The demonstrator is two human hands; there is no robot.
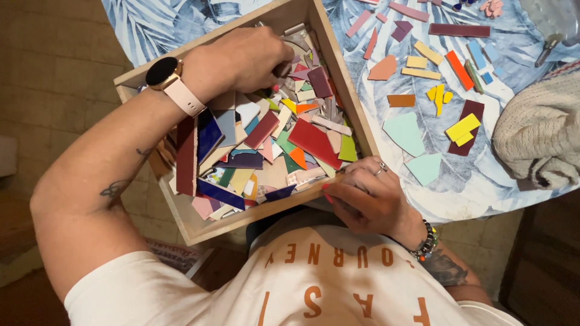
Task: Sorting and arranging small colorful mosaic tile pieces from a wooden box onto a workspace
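A shallow wooden box (345, 81) full of broken coloured tile pieces rests half on my lap, half on the table edge. A large red shard (314, 142) lies near its middle. My left hand (241, 57), with a black watch (162, 72) on its wrist, is curled down among the shards at the box's far corner. Its fingertips are buried, so a grip does not show. My right hand (362, 196) clasps the box's near rim, thumb on the outside, fingers over the edge.
Right of the box, loose tile pieces lie spread on a blue leaf-print tablecloth (483, 175), among them a mint shard (403, 133) and a yellow one (462, 128). A cream knitted cloth (541, 133) sits at the right edge. Tiled floor shows on the left.
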